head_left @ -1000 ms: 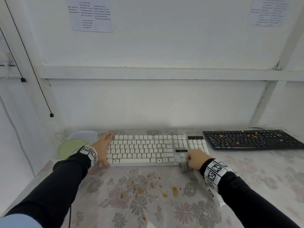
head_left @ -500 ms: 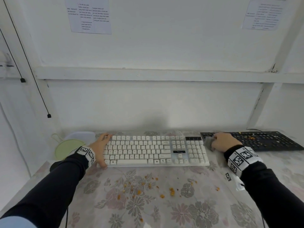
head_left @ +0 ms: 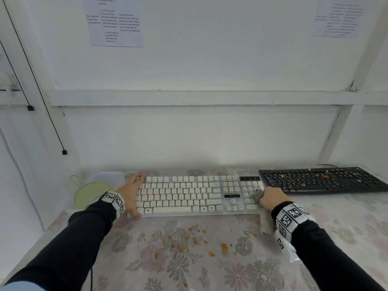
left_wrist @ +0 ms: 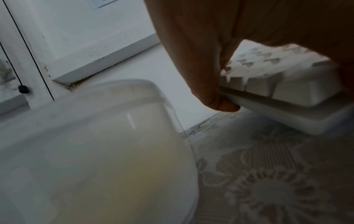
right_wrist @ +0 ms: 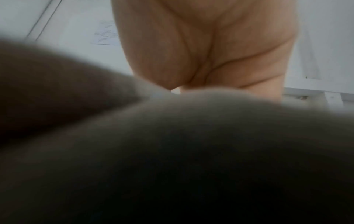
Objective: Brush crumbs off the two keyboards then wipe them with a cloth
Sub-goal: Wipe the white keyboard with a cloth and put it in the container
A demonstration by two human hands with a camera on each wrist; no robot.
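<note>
Table [head_left: 346, 232] was covered in a pale floral cloth, pushed against a white painted wall with a horizontal ledge. Two printed sheets [head_left: 116, 22] were taped up on the wall, text too small to read. Thin black cords [head_left: 31, 66] hung down at the left. At the back left corner of the table sat a translucent plastic tub [head_left: 109, 177] with a pale green round lid [head_left: 92, 195] leaning in front of it.

Key legends on both keyboards too small to read, no brand visible.

White keyboard [head_left: 197, 195] lay along the back middle of the table, keys looked clean, with a small black panel above the number pad. Black keyboard [head_left: 323, 180] lay at the back right, just beside the white one, orange crumbs scattered across its keys. More orange crumbs [head_left: 224, 247] lay on the table in front of the white keyboard.

My left hand [head_left: 131, 195] gripped the white keyboard's left end, fingers curled over the back edge and thumb at the front edge. My right hand [head_left: 270, 198] was closed round a grey cloth [head_left: 257, 195], pressing it on the number pad at the keyboard's right end. In the right wrist view the cloth [right_wrist: 191, 144] was a blur filling most of the frame.
</note>
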